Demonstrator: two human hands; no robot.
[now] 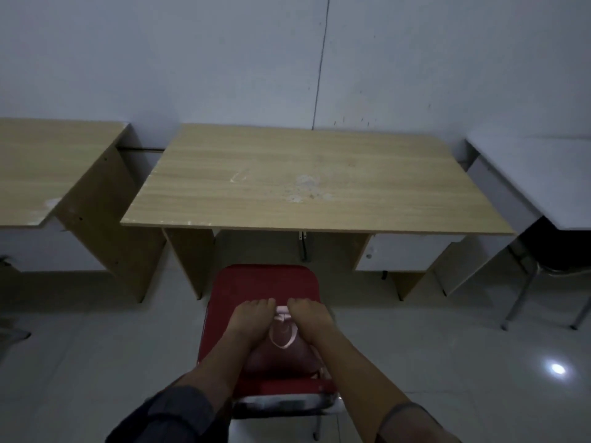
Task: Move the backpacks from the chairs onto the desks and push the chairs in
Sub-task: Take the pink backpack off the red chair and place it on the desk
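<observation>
A soft pink backpack (281, 350) is seated on the red padded chair (265, 286), in front of the bare wood-grain desk (307, 183). It is gripped near its looped top handle by the left hand (254, 319) and right hand (308, 318), fingers (262, 302) curled together downward.

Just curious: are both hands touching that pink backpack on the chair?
Touching. The head view shows the left hand and right hand pressed on the backpack, either side of its top loop.

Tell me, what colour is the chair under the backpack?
Red. The chair shows best in the head view, with the pale pink backpack on its seat.
</observation>
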